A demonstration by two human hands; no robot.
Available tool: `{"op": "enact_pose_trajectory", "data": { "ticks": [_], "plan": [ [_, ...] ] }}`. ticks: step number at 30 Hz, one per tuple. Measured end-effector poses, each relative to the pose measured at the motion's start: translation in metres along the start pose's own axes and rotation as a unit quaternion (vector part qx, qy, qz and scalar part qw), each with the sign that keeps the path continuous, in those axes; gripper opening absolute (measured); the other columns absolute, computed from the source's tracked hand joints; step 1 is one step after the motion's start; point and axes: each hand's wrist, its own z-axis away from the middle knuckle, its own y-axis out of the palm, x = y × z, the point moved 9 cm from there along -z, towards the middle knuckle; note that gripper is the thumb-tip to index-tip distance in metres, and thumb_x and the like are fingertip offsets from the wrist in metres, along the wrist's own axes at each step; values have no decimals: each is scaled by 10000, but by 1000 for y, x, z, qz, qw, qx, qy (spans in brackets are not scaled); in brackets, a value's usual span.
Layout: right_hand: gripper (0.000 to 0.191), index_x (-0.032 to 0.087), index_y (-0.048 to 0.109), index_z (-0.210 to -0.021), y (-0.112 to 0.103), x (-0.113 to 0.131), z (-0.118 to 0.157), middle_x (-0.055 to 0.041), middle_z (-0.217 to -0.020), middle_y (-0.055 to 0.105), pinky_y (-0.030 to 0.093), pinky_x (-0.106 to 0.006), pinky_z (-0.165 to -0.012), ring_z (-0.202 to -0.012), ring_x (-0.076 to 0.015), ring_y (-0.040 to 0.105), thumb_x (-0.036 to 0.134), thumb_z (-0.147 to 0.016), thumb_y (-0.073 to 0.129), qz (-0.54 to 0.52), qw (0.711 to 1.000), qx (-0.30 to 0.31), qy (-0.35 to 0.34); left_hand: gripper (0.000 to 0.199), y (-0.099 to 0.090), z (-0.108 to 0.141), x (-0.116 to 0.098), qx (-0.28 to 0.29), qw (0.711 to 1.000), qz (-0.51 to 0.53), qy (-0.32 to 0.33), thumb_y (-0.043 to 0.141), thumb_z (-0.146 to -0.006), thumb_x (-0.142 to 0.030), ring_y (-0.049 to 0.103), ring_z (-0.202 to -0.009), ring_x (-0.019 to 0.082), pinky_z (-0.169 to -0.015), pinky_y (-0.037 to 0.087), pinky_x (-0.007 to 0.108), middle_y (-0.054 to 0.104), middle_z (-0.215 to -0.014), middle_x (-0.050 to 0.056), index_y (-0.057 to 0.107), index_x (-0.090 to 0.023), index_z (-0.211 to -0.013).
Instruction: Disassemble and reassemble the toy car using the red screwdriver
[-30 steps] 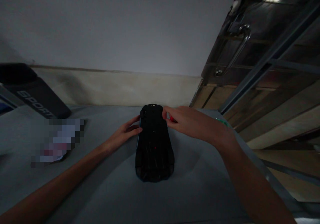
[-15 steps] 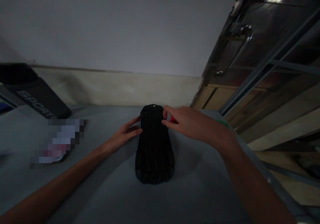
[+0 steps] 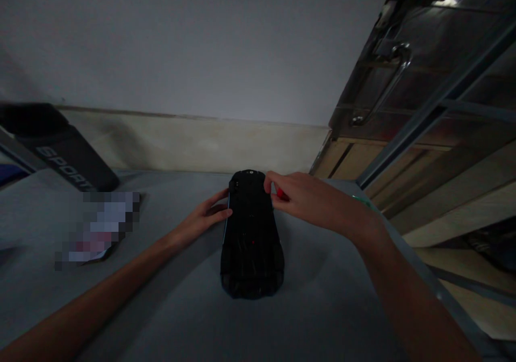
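A dark, elongated object like an upturned toy car (image 3: 252, 233) lies on the grey table (image 3: 322, 308), its underside facing up. My left hand (image 3: 209, 211) rests against its left edge, thumb and fingers apart. At its upper right edge is my right hand (image 3: 284, 190), with thumb and fingers curled around a small red object (image 3: 281, 194). Most of the red object is hidden by the fingers, and any tip it has cannot be seen.
A black bottle marked SPORT (image 3: 68, 149) stands at the back left, with a blurred-out flat item (image 3: 100, 233) near it. Behind the table is a wall (image 3: 201, 44). A metal door with a handle (image 3: 382, 93) and a metal frame bar (image 3: 423, 114) are at the right.
The whole view has shifted slightly, moving things a little to the right. My right thumb and fingertips sit slightly differently at the dark object's edge; my left hand stays against it.
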Motion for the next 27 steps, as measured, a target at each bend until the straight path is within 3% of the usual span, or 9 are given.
{"op": "enact_pose_trajectory", "data": {
  "ticks": [2,6,8,11,14,16,19,24,27],
  "plan": [
    [141,216,681,-1134,1,2,-1,-33,-991,774,379,-308,-756,-851,-185,669,98,-1058,694,-17,1000,-1,-9,1009,0,0,1,-1,1000,3,-5,928,-939,-622,536,-1744,480,-1465,396,623,498,-1941,113,562,-278,-1815],
    [127,209,688,-1149,0,0,-3,-47,-926,742,337,-338,-735,-818,-202,638,213,-1188,567,9,1000,-21,4,1031,1,0,1,3,1000,3,-3,910,-956,-617,554,-1735,471,-1470,385,632,482,-1947,139,525,-257,-1842],
    [115,211,685,-1150,1,1,-3,-40,-925,736,343,-332,-739,-813,-197,635,180,-1165,575,5,1000,-14,-5,1031,0,-1,0,1,1000,-2,1,912,-952,-623,547,-1741,465,-1471,385,616,475,-1951,139,531,-262,-1840],
    [144,215,677,-1155,4,3,-4,-35,-980,752,376,-309,-765,-849,-192,656,113,-1056,657,-15,1000,-4,-21,1070,0,-2,3,6,1000,1,-6,916,-946,-644,575,-1724,457,-1459,405,608,569,-1890,148,503,-270,-1859],
    [100,208,694,-1185,3,0,-5,-47,-955,749,356,-321,-751,-840,-205,647,184,-1130,615,1,1000,-18,-9,1111,3,-2,5,24,1000,5,-17,908,-951,-651,632,-1678,452,-1442,430,632,691,-1786,153,449,-268,-1888],
    [140,202,705,-1206,3,-2,-7,-44,-918,739,339,-329,-743,-814,-205,632,193,-1167,572,12,1000,-24,-4,1110,3,-1,3,25,1000,4,-15,891,-971,-644,643,-1669,448,-1439,440,614,711,-1765,156,430,-237,-1896],
    [181,200,696,-1227,7,0,-8,-23,-942,743,358,-307,-754,-824,-188,642,115,-1068,676,-20,999,-11,-25,1123,3,0,0,23,1000,1,-10,893,-965,-644,652,-1658,451,-1428,457,591,734,-1738,172,437,-195,-1888],
    [124,208,699,-1120,2,-2,-8,-15,-895,709,334,-330,-746,-786,-184,607,199,-1173,587,-21,999,-24,-19,1026,2,0,0,15,1000,-3,-9,881,-980,-602,669,-1646,437,-1414,473,595,776,-1697,138,492,-251,-1863],
    [120,206,699,-1152,4,-2,-10,-14,-930,725,368,-319,-774,-819,-186,629,117,-1091,646,-35,999,-10,-33,1004,3,1,-1,16,1000,1,-8,858,-1002,-565,660,-1656,432,-1426,454,599,746,-1730,147,478,-231,-1869]
  ]
}}
